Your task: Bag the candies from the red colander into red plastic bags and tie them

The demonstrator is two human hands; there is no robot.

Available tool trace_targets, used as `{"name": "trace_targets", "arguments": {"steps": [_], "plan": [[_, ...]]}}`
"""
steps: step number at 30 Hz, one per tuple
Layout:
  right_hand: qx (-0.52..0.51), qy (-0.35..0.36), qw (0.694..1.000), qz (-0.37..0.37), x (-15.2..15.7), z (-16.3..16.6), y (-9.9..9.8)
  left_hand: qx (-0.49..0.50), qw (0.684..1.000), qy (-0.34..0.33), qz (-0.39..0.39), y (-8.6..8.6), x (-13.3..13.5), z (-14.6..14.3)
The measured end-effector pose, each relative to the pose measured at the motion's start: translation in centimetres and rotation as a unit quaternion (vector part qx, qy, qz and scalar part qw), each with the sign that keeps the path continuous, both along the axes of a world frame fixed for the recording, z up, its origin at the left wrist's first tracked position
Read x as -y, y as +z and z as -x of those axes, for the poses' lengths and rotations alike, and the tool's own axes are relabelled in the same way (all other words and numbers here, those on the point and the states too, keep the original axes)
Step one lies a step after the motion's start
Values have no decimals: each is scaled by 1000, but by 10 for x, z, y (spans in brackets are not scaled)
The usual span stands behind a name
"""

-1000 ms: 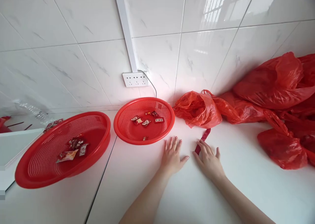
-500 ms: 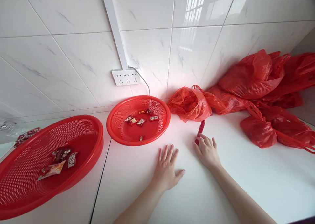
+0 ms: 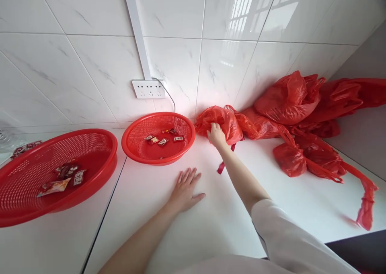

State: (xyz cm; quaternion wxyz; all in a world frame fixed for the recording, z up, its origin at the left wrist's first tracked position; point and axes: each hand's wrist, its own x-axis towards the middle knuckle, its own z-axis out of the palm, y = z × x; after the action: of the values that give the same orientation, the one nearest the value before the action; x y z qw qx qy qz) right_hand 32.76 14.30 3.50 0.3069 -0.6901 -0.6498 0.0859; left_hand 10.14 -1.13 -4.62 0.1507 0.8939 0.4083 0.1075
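My left hand [image 3: 185, 190] lies flat on the white table with its fingers spread and nothing under its palm that I can see. To the right of it, my right hand [image 3: 217, 135] is at a crumpled red plastic bag [image 3: 231, 121], its fingers curled against the film; the fingertips are partly hidden. A dark red ribbon strip [image 3: 221, 168] comes out from below this bag onto the table, beside my right forearm. Left of the bag, a round red plastic basket [image 3: 138, 155] holds several small wrapped snacks [image 3: 163, 142].
A larger red basket [image 3: 104, 139] with several wrapped snacks [image 3: 79, 177] stands at the left. More filled red bags [image 3: 288, 99] are piled against the wall at the right, one with a long trailing handle [image 3: 366, 201]. A socket strip [image 3: 148, 89] with a cable is on the tiled wall.
My right hand has left the ribbon strip and moved forward and left onto the red plastic bag. My left hand stays flat on the table. The view has shifted to the right.
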Motion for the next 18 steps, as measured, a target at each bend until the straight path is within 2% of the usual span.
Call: {"name": "trace_targets", "arguments": {"steps": [3,6,9,12,15,18], "plan": [[-28,-38,998,35,-10,-12,-14,-5,1000,2,0,1,0,0],[-67,-26,997,19,-3,-22,-14,-5,1000,1,3,2,1,-1],[-115,6,993,-27,13,-31,1,16,1000,12,12,8,4,-3],[-163,47,984,-51,36,-39,18,96,995,26,9,24,4,-14],[-202,78,974,-59,59,-46,32,177,983,15,-41,46,-5,-39],[-261,83,956,-106,77,-50,44,214,970,30,-108,63,-29,-78]]}}
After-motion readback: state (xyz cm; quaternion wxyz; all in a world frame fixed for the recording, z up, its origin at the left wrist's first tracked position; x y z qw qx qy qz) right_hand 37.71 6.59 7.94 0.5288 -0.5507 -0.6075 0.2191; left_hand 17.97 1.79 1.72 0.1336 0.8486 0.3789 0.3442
